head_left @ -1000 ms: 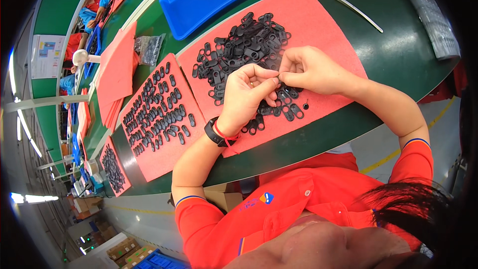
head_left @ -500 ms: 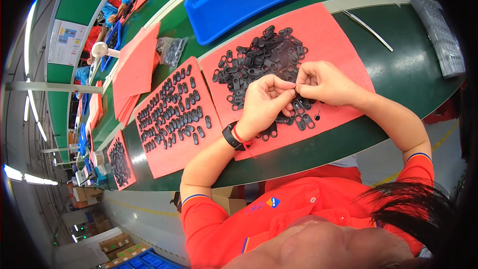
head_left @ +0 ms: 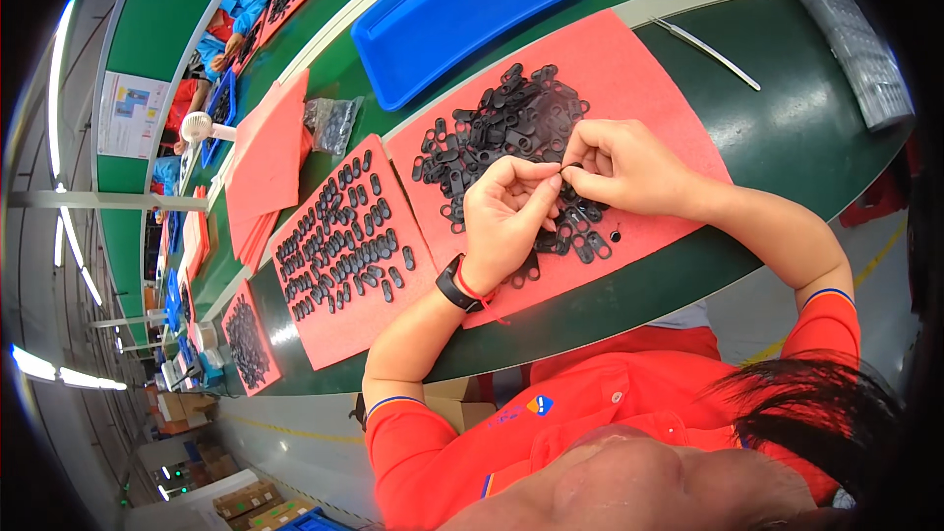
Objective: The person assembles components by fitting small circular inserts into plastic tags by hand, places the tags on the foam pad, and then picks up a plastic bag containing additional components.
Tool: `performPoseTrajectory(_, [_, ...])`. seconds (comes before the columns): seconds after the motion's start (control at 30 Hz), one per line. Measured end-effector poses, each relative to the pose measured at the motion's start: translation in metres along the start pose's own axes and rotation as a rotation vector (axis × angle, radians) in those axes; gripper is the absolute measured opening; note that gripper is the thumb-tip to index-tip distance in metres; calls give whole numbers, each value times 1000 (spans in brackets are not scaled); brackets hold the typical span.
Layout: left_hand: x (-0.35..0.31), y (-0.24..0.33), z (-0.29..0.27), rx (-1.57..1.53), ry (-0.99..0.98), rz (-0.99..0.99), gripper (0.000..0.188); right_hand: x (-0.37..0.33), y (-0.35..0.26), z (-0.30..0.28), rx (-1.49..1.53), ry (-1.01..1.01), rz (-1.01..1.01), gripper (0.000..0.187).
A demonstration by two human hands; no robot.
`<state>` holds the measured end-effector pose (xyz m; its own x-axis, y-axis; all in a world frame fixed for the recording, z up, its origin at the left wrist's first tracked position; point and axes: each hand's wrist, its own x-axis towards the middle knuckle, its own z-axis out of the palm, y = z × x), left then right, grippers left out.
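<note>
Above the front part of a pink foam mat (head_left: 669,118), my two hands meet fingertip to fingertip. My left hand (head_left: 511,211), with a black band on its wrist, is closed in a pinch. My right hand (head_left: 624,167) pinches from the other side, its fingers curled. A tiny dark bit shows where the fingertips meet; what it is cannot be made out. Behind and beneath the hands spreads a heap of small black oval parts with holes (head_left: 492,118). A few loose black parts (head_left: 585,241) lie just in front of my right hand.
On a second pink mat (head_left: 339,339) at the left, black oval pieces (head_left: 359,251) lie in rows. A blue tray (head_left: 462,10) stands at the back. White tweezers (head_left: 708,54) and a clear plastic pack (head_left: 851,49) lie right. Stacked pink sheets (head_left: 265,147) and a small fan (head_left: 197,126) are farther left.
The whole view has shifted slightly, so the table appears a little turned. My hands stay together at the fingertips, with the fingers slightly repositioned.
</note>
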<state>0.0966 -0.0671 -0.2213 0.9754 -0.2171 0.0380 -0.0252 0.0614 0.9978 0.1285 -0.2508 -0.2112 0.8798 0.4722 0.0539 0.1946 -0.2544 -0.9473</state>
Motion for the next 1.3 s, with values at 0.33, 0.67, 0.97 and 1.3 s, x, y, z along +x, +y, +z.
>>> performPoseTrajectory(0.33, [-3, 5, -3, 111, 4, 67, 10, -4, 6, 10, -218, 171, -390, 11])
performPoseTrajectory(0.67, [-15, 68, -85, 295, 325, 236, 18, -2, 6, 10, -199, 175, -389, 7])
performPoseTrajectory(0.97, [-123, 88, -178, 575, 599, -63, 12, -2, 8, 14, -190, 96, -343, 5])
performPoseTrajectory(1.3, [-149, 46, -189, 648, 438, -315, 9, -3, 8, 18, -210, 69, -320, 3])
